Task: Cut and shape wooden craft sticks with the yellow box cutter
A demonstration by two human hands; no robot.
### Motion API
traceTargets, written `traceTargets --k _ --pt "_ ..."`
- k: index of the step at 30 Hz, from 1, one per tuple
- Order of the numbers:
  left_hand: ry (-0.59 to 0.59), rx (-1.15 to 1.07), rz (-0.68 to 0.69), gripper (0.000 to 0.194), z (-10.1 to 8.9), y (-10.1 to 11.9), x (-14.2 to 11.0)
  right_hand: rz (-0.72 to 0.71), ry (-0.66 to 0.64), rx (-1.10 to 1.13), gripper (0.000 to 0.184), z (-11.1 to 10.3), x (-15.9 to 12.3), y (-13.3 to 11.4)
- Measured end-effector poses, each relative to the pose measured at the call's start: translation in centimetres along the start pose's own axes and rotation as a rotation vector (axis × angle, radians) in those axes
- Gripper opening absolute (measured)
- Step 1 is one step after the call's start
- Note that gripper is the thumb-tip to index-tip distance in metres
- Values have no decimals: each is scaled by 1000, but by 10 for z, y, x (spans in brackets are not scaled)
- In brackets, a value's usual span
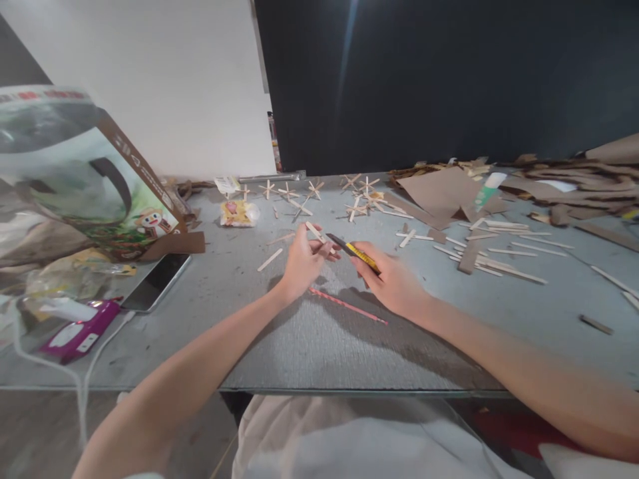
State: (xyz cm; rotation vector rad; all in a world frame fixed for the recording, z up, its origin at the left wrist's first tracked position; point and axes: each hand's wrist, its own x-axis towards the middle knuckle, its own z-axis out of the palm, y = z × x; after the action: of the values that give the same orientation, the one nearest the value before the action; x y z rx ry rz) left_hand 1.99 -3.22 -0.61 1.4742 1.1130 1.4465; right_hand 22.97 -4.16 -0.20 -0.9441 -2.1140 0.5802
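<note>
Between the fingers of my left hand (303,263) is a pale wooden craft stick (315,233), tilted up and to the left. My right hand (394,279) grips a yellow and black utility knife (363,257), its dark tip pointing left, close to the stick. Whether the blade touches the wood I cannot tell. Below both hands a pink pencil (347,305) lies slantwise on the grey table (309,359). A loose craft stick (270,259) rests just left of my left hand. Farther back stand several star-shaped pieces of crossed sticks (287,191).
Loose sticks (516,271) and brown cardboard (434,189) lie at the right, with a green and white tube (489,191). On the left are a phone (157,283) with a white cable, a purple gadget (82,330), a box (144,199) and a small yellow packet (238,213).
</note>
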Motion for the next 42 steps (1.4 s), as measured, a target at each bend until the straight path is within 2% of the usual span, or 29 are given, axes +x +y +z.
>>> traceTargets --k 5,28,36,40,42 --pt "-3 11 -26 38 2 2 -2 -74 -16 -76 33 1 0 -1" --pt "-42 42 -19 38 2 1 -4 -21 -49 -53 31 4 0 2" --pt "-34 139 21 68 -3 -4 -3 27 -68 -76 30 4 2 2" --pt "-68 254 -48 51 -11 -8 2 45 -71 -69 35 3 2 2" --pt "-78 306 -77 50 -14 -10 4 56 -59 -74 38 2 2 2"
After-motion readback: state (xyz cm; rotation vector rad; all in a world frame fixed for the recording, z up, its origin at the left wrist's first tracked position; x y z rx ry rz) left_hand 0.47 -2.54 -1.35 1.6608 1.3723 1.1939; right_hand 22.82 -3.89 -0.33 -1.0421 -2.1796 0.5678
